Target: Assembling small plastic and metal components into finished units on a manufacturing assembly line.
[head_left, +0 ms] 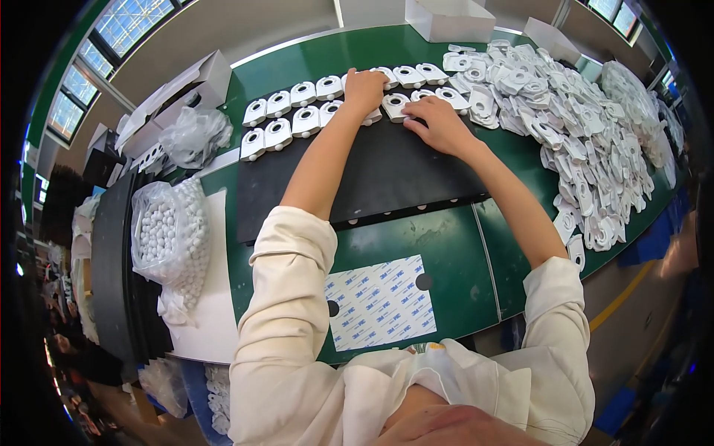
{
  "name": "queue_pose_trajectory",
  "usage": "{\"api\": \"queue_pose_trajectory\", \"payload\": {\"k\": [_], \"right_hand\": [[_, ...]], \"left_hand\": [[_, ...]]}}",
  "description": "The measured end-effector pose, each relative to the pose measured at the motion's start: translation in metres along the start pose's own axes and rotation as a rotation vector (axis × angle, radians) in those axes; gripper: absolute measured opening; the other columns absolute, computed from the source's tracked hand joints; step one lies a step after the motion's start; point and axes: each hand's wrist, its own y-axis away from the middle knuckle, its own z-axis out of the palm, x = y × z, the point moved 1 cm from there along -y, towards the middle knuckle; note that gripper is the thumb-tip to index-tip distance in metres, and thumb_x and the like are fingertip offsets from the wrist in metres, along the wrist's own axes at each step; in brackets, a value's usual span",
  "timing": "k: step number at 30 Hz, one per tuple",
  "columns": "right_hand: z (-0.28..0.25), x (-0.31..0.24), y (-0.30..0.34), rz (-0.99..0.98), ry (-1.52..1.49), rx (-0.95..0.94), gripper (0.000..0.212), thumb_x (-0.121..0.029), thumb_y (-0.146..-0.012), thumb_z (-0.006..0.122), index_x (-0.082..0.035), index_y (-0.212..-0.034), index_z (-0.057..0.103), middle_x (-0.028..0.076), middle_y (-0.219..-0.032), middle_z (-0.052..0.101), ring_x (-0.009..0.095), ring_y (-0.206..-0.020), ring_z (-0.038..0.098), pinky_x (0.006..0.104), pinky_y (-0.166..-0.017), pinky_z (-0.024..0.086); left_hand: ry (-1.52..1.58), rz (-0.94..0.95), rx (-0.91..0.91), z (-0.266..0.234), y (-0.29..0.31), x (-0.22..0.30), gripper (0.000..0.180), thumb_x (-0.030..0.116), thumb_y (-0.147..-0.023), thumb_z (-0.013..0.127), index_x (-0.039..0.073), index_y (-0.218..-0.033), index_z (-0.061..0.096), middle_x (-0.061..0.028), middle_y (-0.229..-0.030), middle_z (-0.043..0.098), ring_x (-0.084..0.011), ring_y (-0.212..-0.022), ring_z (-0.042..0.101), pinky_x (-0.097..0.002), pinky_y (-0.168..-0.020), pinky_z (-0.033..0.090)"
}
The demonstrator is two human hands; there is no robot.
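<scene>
Your left hand point(364, 91) and right hand point(440, 125) rest at white parts point(306, 122) rowed at 12 o'clock; whether either grips one, I cannot tell. You seem to be aligning them; the next move calls for light, straight nudges.

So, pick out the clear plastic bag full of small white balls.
The bulging clear plastic bag left of the rolled cream left sleeve: small white balls show through it, while none show in the crumpled clear plastic bag beyond it.

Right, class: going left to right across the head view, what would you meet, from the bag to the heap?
Bag of small round white pieces → left hand → right hand → heap of white plastic parts.
</scene>
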Motion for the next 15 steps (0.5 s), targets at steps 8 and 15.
{"api": "queue_pose_trajectory", "payload": {"k": [8,15], "right_hand": [[0.007,0.015,-0.011,0.0,0.049,0.213,0.028,-0.024,-0.082,0.058,-0.005,-0.103,0.061,0.011,-0.104,0.061,0.029,-0.099,0.053,0.0387,-0.086,0.041],[0.011,0.121,-0.032,0.392,0.313,0.231,0.033,-0.025,-0.083,0.051,-0.005,-0.108,0.059,0.016,-0.104,0.059,0.033,-0.096,0.055,0.0411,-0.083,0.043]], "left_hand": [[-0.083,0.043,0.002,-0.019,0.019,0.004,0.026,0.017,-0.081,0.05,0.006,-0.103,0.058,-0.0119,-0.106,0.059,-0.0263,-0.103,0.053,-0.0466,-0.092,0.036],[0.068,0.176,-0.196,-0.039,0.048,0.049,0.038,0.032,-0.085,0.052,0.004,-0.111,0.05,-0.0135,-0.116,0.051,-0.0275,-0.113,0.046,-0.0484,-0.097,0.033]]}}
